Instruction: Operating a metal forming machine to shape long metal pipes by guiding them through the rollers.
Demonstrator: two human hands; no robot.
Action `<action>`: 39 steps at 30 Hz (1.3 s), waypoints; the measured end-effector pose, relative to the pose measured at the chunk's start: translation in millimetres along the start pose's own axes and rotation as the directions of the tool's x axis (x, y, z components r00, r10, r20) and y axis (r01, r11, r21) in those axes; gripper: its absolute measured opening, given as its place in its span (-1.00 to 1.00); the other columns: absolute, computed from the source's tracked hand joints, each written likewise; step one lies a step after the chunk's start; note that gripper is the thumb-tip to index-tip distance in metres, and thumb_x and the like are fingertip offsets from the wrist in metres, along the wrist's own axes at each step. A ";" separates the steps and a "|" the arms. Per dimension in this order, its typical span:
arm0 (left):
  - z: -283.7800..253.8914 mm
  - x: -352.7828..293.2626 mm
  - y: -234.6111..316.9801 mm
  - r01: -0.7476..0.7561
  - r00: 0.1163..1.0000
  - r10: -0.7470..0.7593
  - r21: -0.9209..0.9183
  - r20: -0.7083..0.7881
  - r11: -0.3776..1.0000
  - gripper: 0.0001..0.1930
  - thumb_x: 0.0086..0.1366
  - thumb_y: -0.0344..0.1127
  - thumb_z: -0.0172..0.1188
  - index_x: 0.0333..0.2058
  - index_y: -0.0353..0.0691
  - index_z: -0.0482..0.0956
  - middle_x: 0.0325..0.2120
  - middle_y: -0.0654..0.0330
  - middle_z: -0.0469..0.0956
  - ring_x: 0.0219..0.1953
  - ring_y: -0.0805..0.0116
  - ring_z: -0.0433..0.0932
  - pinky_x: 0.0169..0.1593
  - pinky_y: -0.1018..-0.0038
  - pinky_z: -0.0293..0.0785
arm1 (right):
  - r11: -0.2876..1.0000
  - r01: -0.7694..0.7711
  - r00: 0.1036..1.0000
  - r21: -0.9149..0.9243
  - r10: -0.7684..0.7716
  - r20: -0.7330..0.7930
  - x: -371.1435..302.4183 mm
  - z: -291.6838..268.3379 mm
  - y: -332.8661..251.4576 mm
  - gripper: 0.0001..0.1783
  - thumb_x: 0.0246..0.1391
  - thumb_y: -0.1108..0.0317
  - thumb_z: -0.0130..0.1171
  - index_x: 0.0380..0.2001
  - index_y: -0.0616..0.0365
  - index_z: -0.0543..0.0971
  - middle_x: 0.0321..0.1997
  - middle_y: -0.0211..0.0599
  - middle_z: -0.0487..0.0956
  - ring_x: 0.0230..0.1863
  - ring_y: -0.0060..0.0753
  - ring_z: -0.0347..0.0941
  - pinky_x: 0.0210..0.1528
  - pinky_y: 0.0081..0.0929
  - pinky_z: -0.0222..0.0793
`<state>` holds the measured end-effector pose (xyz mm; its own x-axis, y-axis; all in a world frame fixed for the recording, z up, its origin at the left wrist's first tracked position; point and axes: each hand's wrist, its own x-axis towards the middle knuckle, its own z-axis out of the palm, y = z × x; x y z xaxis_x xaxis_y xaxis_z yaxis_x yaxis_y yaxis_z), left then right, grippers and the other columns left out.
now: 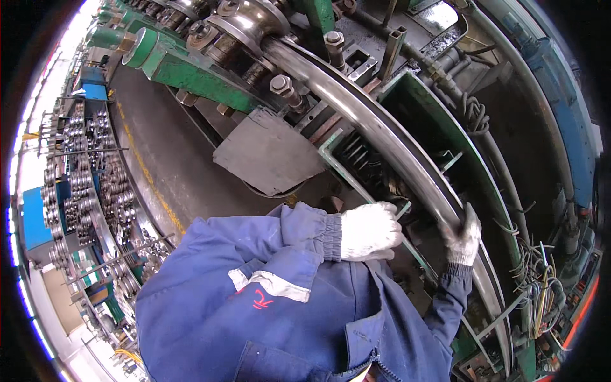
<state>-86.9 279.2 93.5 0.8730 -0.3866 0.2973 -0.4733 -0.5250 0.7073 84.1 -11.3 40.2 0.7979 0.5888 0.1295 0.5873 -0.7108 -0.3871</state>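
A long shiny steel tube [398,141] runs from the grooved rollers at the top down toward the lower right. My right hand [463,238], in a white work glove, lies across this tube, thumb on the near side and fingers over the far side. To its left, my left hand [371,232] is curled closed in a matching glove beside a green metal rail [364,188]. The undersides of its fingers are hidden, so what they hold, if anything, does not show. Blue jacket sleeves cover both arms.
Steel forming rollers [245,25] and large bolts [283,85] stand by green machine arms [197,79]. A grey metal plate [267,153] juts out ahead of me. Loose wires [544,299] hang at the right. Racks of rollers [83,184] line the left, beyond a yellow floor line [141,162].
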 end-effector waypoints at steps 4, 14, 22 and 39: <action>-29.2 -21.7 -5.8 0.082 0.991 -0.081 -0.007 0.107 0.997 -0.64 0.10 -0.18 0.38 -0.21 -0.27 0.54 -0.36 0.08 0.55 -0.23 0.03 0.57 0.12 0.12 0.45 | 0.995 -0.083 0.993 -0.050 0.087 0.079 -3.7 -7.5 -5.6 0.02 -0.33 0.23 0.61 0.28 0.19 0.41 0.17 0.10 0.53 0.19 0.15 0.44 0.27 -0.07 0.35; -48.3 -47.8 13.1 0.281 0.951 -0.286 0.057 0.120 0.958 -0.69 0.08 -0.30 0.36 -0.20 -0.29 0.58 -0.35 0.02 0.59 -0.22 -0.06 0.56 0.04 0.11 0.46 | 0.992 -0.110 0.978 -0.064 0.120 0.171 3.7 -19.5 9.2 0.05 -0.44 0.21 0.65 0.22 0.25 0.42 0.13 0.12 0.56 0.14 0.17 0.50 0.22 -0.11 0.43; -2.8 11.3 52.0 0.259 0.964 -0.264 0.116 0.029 0.959 -0.74 0.07 -0.38 0.42 -0.24 -0.24 0.64 -0.29 0.06 0.64 -0.18 -0.01 0.61 0.04 0.15 0.51 | 0.992 0.032 0.974 0.123 -0.003 -0.228 -56.6 -58.2 3.0 -0.29 -0.18 0.31 0.54 0.11 0.18 0.54 0.07 -0.02 0.59 0.09 0.11 0.52 0.16 -0.15 0.44; 90.0 106.5 72.7 -0.063 0.935 0.005 0.153 0.356 0.986 -0.78 0.07 -0.33 0.43 -0.28 -0.19 0.66 -0.30 0.08 0.67 -0.21 0.06 0.64 -0.05 0.24 0.52 | 0.902 -0.270 0.829 0.336 0.396 -0.395 -220.5 -61.0 9.9 -0.65 0.04 0.23 0.35 -0.10 0.11 0.63 -0.18 -0.20 0.64 -0.08 -0.03 0.54 0.03 -0.12 0.44</action>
<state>-38.9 131.7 118.8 0.7721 -0.6333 0.0529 -0.5398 -0.6095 0.5807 -77.7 -171.7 63.5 0.9476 0.0552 0.3147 0.2686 -0.6708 -0.6913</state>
